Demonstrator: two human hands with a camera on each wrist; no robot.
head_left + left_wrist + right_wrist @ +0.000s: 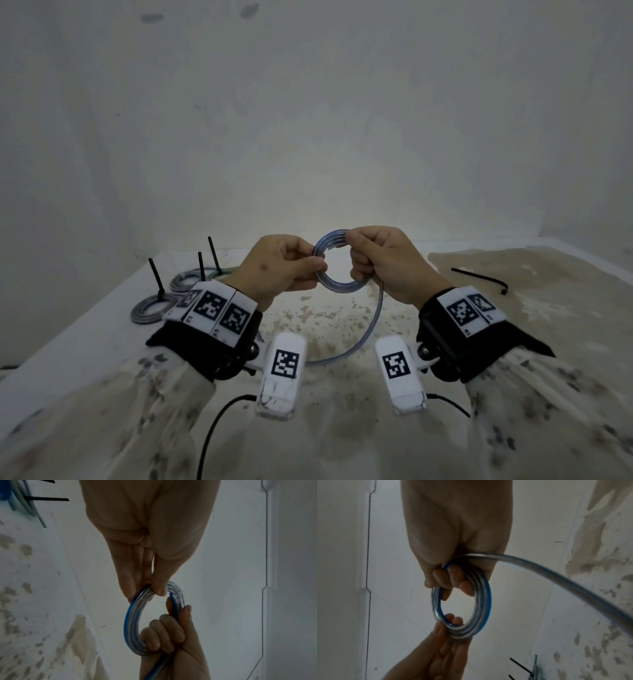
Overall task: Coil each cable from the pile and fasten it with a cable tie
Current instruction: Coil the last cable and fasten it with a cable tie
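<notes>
Above the surface [89, 329], the left hand [279, 270] pinches the blue cable coil [339, 289]; the right hand [387, 263] curls round its right side. Apparently tied coils [150, 308] lie far left.

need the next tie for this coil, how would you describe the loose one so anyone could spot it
Start at the stained cloth covering the table's right side, past the right hand. The loose cable tie lies flat there, a thin black strip kinked at its right end. Unlike the ties standing up from the finished coils on the left, it binds nothing.

Tied coils [149, 307] at left, loose tie [479, 278] right, bare tabletop [329, 318] between
</notes>
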